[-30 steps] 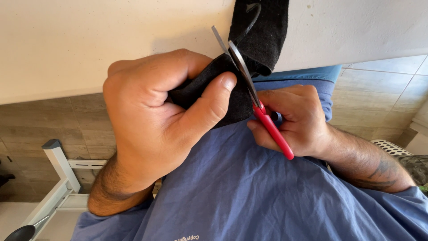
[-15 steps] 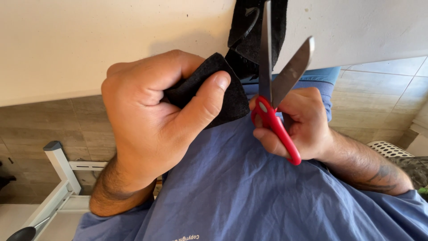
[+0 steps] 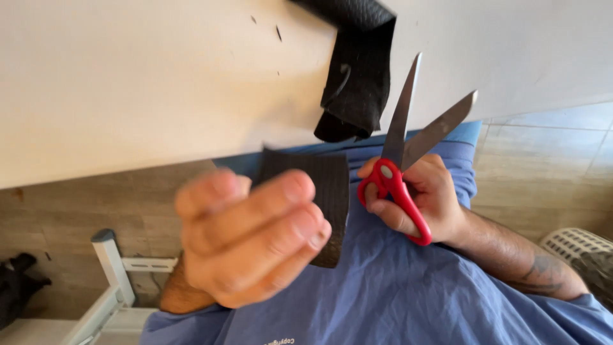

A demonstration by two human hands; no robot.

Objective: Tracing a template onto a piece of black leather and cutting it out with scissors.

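Observation:
My left hand (image 3: 252,239) is blurred in the foreground and pinches a small rectangular black fabric piece (image 3: 319,191) by its lower edge. My right hand (image 3: 424,201) grips red-handled scissors (image 3: 402,160) with the two steel blades spread apart and pointing up toward the table edge. A longer strip of black fabric (image 3: 357,76) hangs folded over the edge of the white table (image 3: 128,83), just left of the blade tips and apart from the cut piece.
A blue shirt (image 3: 396,294) covers my lap. A white metal frame (image 3: 108,281) stands at lower left on a tiled floor. A white lattice basket (image 3: 581,249) sits at the right edge. Something dark (image 3: 19,287) lies at far left.
The small black piece has come away from the hanging strip. My left hand has moved down and toward the camera with it. The scissors now stand clear of the cloth with blades still spread.

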